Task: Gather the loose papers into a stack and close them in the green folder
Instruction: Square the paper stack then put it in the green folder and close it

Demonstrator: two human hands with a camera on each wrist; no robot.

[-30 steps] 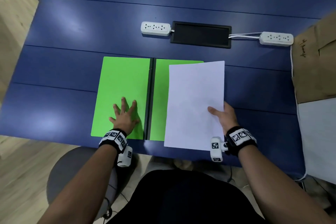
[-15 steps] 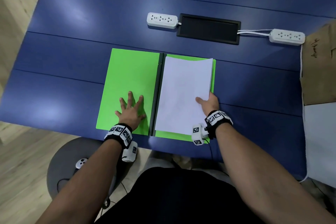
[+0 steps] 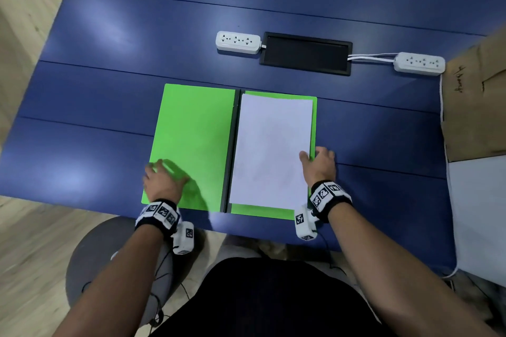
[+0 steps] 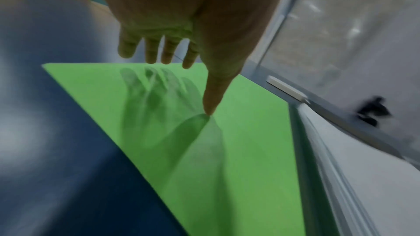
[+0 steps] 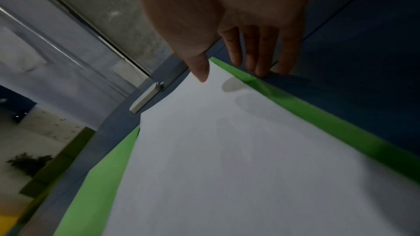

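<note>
Gleaming blue table (image 3: 115, 44) (plank-seamed)

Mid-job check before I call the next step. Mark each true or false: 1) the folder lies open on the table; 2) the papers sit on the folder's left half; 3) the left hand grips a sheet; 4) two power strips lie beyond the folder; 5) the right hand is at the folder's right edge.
1. The green folder lies open on the table: true.
2. False: the papers lie on its right half.
3. False: the left hand holds nothing, with straight fingers over the bare left half.
4. Two power strips lie beyond the folder: true.
5. The right hand is at the folder's right edge: true.
</note>
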